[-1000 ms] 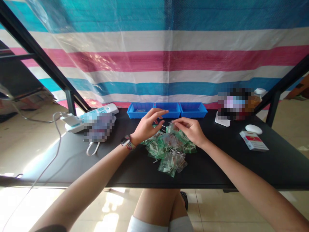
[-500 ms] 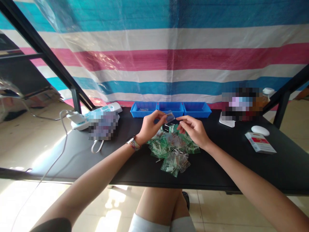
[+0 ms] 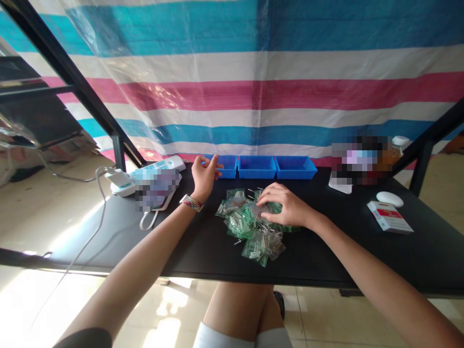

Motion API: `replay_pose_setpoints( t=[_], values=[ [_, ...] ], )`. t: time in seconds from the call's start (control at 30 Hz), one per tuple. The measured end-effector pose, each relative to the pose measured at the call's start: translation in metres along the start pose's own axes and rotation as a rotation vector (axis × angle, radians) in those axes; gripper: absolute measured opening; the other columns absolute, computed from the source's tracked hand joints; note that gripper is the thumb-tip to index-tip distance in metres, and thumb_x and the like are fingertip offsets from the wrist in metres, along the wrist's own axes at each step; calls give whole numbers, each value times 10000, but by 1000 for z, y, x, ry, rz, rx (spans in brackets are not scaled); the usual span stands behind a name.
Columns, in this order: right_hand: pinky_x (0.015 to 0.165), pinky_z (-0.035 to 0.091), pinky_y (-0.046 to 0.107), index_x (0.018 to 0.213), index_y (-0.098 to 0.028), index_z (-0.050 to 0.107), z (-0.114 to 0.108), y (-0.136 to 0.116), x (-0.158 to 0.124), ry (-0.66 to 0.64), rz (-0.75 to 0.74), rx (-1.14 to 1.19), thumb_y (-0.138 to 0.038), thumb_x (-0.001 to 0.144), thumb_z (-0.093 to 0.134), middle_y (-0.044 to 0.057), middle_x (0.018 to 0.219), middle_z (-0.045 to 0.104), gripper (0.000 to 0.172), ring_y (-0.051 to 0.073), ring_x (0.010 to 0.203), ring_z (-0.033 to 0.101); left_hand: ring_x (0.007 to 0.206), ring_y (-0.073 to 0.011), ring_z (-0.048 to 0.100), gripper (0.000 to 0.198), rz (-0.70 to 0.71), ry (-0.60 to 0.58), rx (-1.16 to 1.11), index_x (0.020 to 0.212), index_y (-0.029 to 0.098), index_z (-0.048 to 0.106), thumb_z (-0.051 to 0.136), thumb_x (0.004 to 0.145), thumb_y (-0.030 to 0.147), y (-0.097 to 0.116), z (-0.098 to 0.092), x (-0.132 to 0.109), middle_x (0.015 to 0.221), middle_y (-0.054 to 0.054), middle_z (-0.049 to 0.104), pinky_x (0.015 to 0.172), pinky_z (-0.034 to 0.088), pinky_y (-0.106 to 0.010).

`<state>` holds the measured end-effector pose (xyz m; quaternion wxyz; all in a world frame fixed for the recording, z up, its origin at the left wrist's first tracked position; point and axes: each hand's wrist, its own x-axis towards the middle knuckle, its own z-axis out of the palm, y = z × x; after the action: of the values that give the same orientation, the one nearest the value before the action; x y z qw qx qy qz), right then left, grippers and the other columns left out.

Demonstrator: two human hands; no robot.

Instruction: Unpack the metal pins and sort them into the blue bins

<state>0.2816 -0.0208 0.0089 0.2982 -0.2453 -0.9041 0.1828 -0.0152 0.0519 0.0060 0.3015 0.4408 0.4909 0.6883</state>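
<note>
Reaching with the left hand (image 3: 203, 173) to the leftmost blue tray (image 3: 229, 168), fingers (image 3: 213, 166) loosely open. Resting the right hand (image 3: 286, 205) flat on the pile of small bags (image 3: 250, 232) (clear, green-tinted) at mid counter (image 3: 326, 246), fingers spread, gripping nothing.

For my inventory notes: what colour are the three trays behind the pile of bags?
The trays are blue; head view.

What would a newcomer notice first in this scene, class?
A striped tarp fills the background. On the black table, the right hand rests on a pile of small bags, while the left hand reaches to the leftmost of three blue trays.
</note>
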Motion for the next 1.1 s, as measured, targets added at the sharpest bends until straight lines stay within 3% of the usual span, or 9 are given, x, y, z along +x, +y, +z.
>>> replay_pose_setpoints(
  t=[0.17,0.4,0.53,0.6,0.7,0.83,0.97,1.1],
  values=[
    [983,526,483,952,-250,788,1,0,2,70,-11,11,-137,887,749,51,976,792,136,270,1033,676,453,-93,609,454,79,-79,-18,849,241,441,808,874,508,5,4,-8,671,46,681,422,416,-188],
    [922,543,443,891,-242,779,-2,-6,4,142,28,86,-115,892,716,54,932,791,142,258,957,688,538,-110,604,238,194,-346,47,859,228,561,748,907,368,22,11,-39,721,23,639,517,452,-225],
    [894,544,429,916,-243,833,-5,-7,5,177,103,175,-200,940,701,71,945,798,141,254,939,700,690,-157,657,105,498,-595,330,985,225,717,750,894,266,26,10,-52,831,-23,701,684,542,-277],
    [844,548,405,938,-234,843,-5,-4,5,246,209,253,-283,956,713,73,943,802,140,245,895,708,794,-181,699,235,674,-685,445,1142,248,752,728,909,231,27,10,-56,991,-60,749,775,583,-309],
    [770,559,369,1002,-214,837,-2,4,6,352,385,446,-439,927,769,76,960,814,247,237,844,727,984,-220,737,378,866,-717,549,1334,297,719,704,960,252,26,11,-59,1220,-103,740,875,625,-352],
    [691,556,319,1114,-202,810,-1,10,7,447,465,614,-532,848,840,49,868,785,425,200,762,709,1117,-251,713,329,1061,-725,620,1333,333,726,717,1004,309,25,13,-62,1342,-118,698,945,637,-408],
    [684,559,313,1220,-234,791,1,3,8,434,444,643,-508,839,862,6,799,738,474,172,712,681,1179,-266,695,239,1090,-724,589,1254,321,755,710,1020,300,28,14,-63,1347,-120,707,966,629,-438],
    [710,579,330,1108,-239,815,3,-3,9,420,449,659,-534,847,851,14,813,752,395,189,743,715,1106,-253,723,168,1013,-761,511,1167,303,782,687,1031,275,30,15,-62,1175,-90,783,980,610,-442]
  ],
)
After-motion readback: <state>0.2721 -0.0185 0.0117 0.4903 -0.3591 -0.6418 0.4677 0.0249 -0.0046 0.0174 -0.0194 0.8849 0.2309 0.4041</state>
